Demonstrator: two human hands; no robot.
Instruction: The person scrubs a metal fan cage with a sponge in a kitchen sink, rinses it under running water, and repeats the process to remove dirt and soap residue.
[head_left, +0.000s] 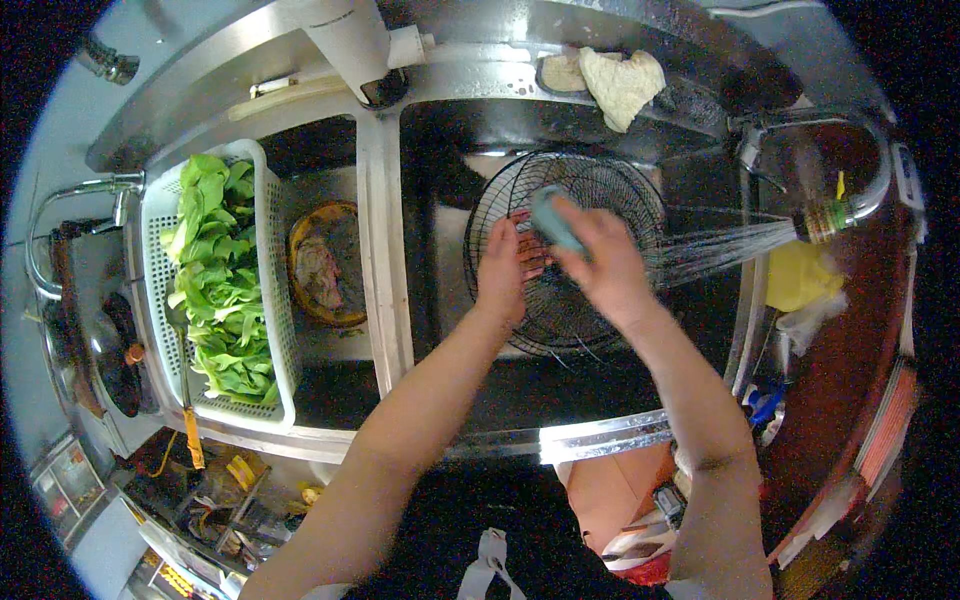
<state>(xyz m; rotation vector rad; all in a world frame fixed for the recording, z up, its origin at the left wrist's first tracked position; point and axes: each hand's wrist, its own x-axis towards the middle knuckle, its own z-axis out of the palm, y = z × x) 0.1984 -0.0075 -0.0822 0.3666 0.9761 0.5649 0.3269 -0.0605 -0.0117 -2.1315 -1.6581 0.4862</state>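
A round black wire fan guard (566, 322) sits in the right sink basin, under both my hands. The fingers of my left hand (504, 270) hold it near its left part, and some of them show among the wires. Blurred by motion, my right hand (607, 259) grips a teal sponge or scrub pad (553, 219) over the guard's upper middle. Its underside, and whether it presses on the wires, is hidden. A spray of water (720, 244) comes from the faucet head (821, 223) at the right and reaches the guard's right side.
A white perforated plastic basket (279, 315) of leafy greens (217, 277) spans the left basin. Beside it stands a round brown-rimmed vessel (294, 296). A metal divider (384, 262) separates the basins. A pale cloth (622, 84) lies on the back ledge, and a yellow item (802, 277) lies right.
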